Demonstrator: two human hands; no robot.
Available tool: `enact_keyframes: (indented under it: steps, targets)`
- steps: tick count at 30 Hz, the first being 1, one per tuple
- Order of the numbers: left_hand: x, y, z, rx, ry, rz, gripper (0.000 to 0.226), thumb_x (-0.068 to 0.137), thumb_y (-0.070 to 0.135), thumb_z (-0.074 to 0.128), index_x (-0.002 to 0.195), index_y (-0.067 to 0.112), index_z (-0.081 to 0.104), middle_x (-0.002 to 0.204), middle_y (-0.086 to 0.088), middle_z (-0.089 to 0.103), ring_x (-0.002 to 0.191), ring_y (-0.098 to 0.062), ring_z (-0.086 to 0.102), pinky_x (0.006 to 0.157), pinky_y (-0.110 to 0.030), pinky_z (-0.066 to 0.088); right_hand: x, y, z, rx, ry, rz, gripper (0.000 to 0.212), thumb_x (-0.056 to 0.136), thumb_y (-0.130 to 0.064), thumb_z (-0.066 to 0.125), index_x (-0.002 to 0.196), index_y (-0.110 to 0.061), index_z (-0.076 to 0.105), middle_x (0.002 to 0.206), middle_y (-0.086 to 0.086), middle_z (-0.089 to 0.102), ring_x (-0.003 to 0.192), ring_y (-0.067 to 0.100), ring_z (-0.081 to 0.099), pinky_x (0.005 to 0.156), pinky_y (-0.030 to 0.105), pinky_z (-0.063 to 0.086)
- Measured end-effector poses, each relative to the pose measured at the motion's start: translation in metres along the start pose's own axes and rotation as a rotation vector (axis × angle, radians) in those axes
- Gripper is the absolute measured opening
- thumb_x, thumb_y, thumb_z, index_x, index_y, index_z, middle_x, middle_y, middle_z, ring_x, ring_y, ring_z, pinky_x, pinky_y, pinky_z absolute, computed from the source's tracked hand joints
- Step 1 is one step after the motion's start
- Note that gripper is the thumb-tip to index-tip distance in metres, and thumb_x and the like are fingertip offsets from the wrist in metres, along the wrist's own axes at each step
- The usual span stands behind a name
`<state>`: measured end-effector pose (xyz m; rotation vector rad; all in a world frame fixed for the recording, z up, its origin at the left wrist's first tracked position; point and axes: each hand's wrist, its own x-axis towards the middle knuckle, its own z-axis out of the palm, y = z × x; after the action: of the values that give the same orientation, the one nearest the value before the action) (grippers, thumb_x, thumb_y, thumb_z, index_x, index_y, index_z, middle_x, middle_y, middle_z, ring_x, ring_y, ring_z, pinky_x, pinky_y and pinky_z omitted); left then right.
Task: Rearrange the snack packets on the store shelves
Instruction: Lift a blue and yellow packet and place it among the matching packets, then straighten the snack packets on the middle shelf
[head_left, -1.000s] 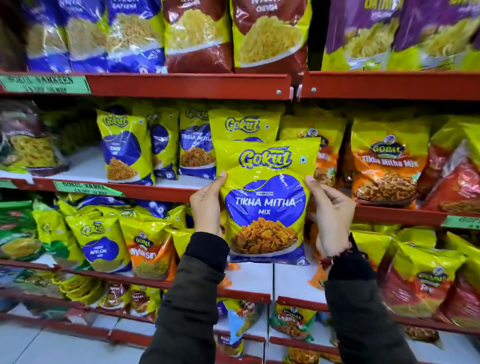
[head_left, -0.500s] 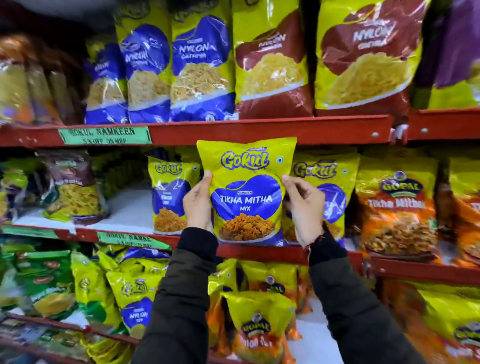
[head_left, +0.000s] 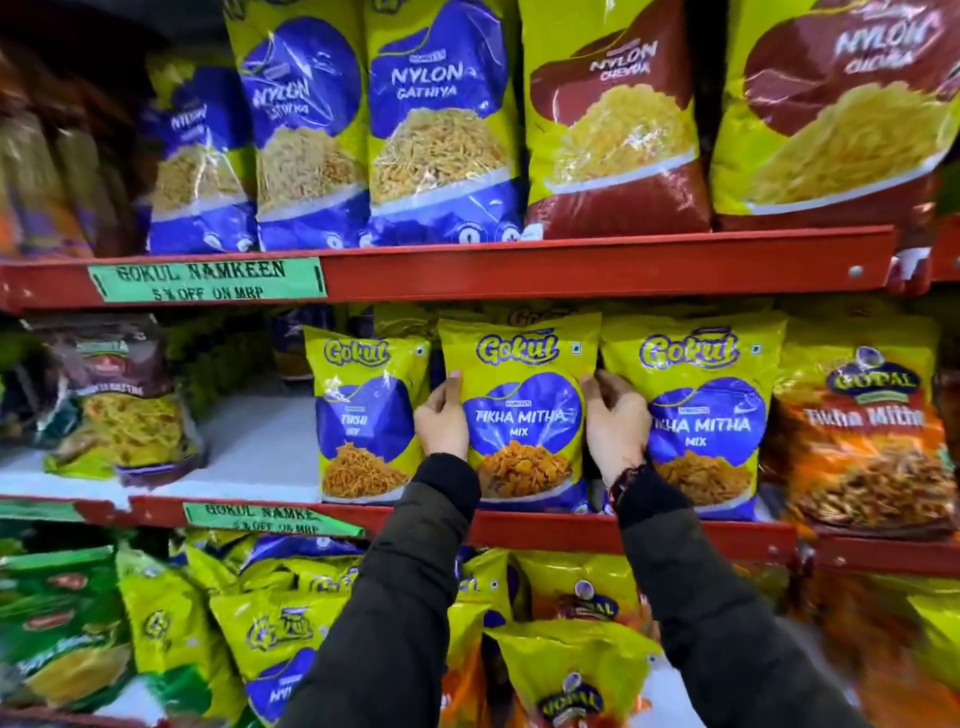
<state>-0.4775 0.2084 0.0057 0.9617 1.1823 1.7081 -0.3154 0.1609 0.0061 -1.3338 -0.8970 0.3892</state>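
Both hands, left hand and right hand, clasp the sides of a Tikha Mitha packet standing upright at frame centre on the middle shelf. Placement judged nearly complete; release outstanding. Lower-shelf packets remain jumbled.

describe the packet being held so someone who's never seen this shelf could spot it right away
Find the middle red shelf, under the green Gokul Namkeen sign. Three yellow and blue Gokul packets stand upright in a row there. It is the centre Tikha Mitha Mix packet, the only one gripped at both side edges, by the left hand and right hand.
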Motion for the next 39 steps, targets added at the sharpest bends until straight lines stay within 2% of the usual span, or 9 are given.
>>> enact_keyframes:
  steps: [3,6,8,11,14,22,27,33,39]
  targets:
    - [-0.015,-0.013,-0.006,0.169,-0.012,0.243,0.043,0.101,0.029,0.050,0.139,0.009,0.051,0.136,-0.013,0.061,0.128,-0.026,0.056,0.109,-0.034,0.042,-0.021,0.001,-0.001,-0.143,0.065,-0.228,0.042,0.100,-0.018,0.052,0.140,-0.003,0.052,0.138,0.017,0.061,0.129,0.033,0.057,0.105,0.037,0.043]
    - [-0.040,-0.034,-0.016,0.350,-0.120,0.753,0.053,0.104,0.017,0.039,0.155,0.016,0.025,0.164,0.002,0.027,0.154,-0.017,0.022,0.124,-0.027,0.019,-0.046,0.009,0.001,-0.198,0.064,-0.593,0.053,0.104,-0.020,0.042,0.156,-0.011,0.030,0.161,0.008,0.036,0.153,0.022,0.028,0.124,0.030,0.025]
    - [-0.038,-0.037,-0.017,0.610,-0.229,0.911,0.056,0.104,0.020,0.034,0.158,0.021,0.018,0.168,0.004,0.012,0.157,-0.018,0.002,0.128,-0.034,0.004,-0.043,0.014,0.008,-0.416,-0.021,-0.789,0.056,0.105,-0.024,0.037,0.158,-0.015,0.024,0.168,0.002,0.024,0.159,0.022,0.010,0.129,0.039,0.013]
    - [-0.016,-0.025,-0.011,0.993,-0.255,0.941,0.059,0.102,0.031,0.029,0.158,0.024,0.015,0.169,0.005,0.006,0.157,-0.019,-0.003,0.128,-0.043,0.001,-0.020,0.015,0.017,-0.743,-0.125,-0.784,0.060,0.104,-0.036,0.032,0.160,-0.019,0.019,0.170,-0.001,0.015,0.159,0.027,0.003,0.128,0.052,0.010]
    - [0.002,-0.019,-0.010,1.137,-0.312,0.925,0.059,0.101,0.034,0.028,0.158,0.023,0.017,0.168,0.004,0.012,0.157,-0.022,0.003,0.127,-0.049,0.007,-0.001,0.020,0.020,-0.876,-0.188,-0.715,0.062,0.103,-0.046,0.023,0.160,-0.022,0.019,0.170,-0.004,0.014,0.159,0.027,0.005,0.127,0.054,0.007]
    - [-0.010,-0.016,-0.008,1.127,-0.264,0.931,0.061,0.101,0.034,0.027,0.159,0.022,0.014,0.168,0.003,0.009,0.157,-0.020,0.000,0.127,-0.049,0.003,-0.008,0.014,0.006,-0.712,-0.178,-0.782,0.057,0.105,-0.036,0.031,0.158,-0.017,0.023,0.169,0.000,0.020,0.159,0.021,0.005,0.129,0.046,0.008]
    - [-0.050,-0.011,0.029,0.976,-0.233,0.969,0.060,0.101,0.032,0.029,0.158,0.020,0.015,0.168,0.001,0.012,0.157,-0.020,0.000,0.127,-0.049,0.005,-0.002,0.016,-0.049,-0.575,0.060,-0.847,0.054,0.105,-0.029,0.034,0.156,-0.015,0.029,0.168,0.005,0.024,0.159,0.027,0.008,0.129,0.047,0.003]
    - [-0.104,-0.028,0.104,1.055,-0.404,1.185,0.061,0.101,0.033,0.031,0.158,0.019,0.015,0.169,0.001,0.011,0.157,-0.020,0.003,0.127,-0.048,0.007,0.036,0.035,-0.126,-0.752,0.098,-0.723,0.058,0.104,-0.032,0.033,0.158,-0.019,0.022,0.170,0.000,0.016,0.159,0.026,0.001,0.128,0.052,0.001]
    - [-0.092,-0.043,0.120,1.246,-0.356,1.188,0.058,0.103,0.043,0.029,0.158,0.030,0.016,0.167,0.008,0.016,0.156,-0.017,0.013,0.125,-0.052,0.013,0.060,0.042,-0.141,-0.980,-0.034,-0.737,0.063,0.102,-0.042,0.029,0.160,-0.023,0.015,0.170,-0.003,0.015,0.159,0.027,0.002,0.128,0.054,0.003]
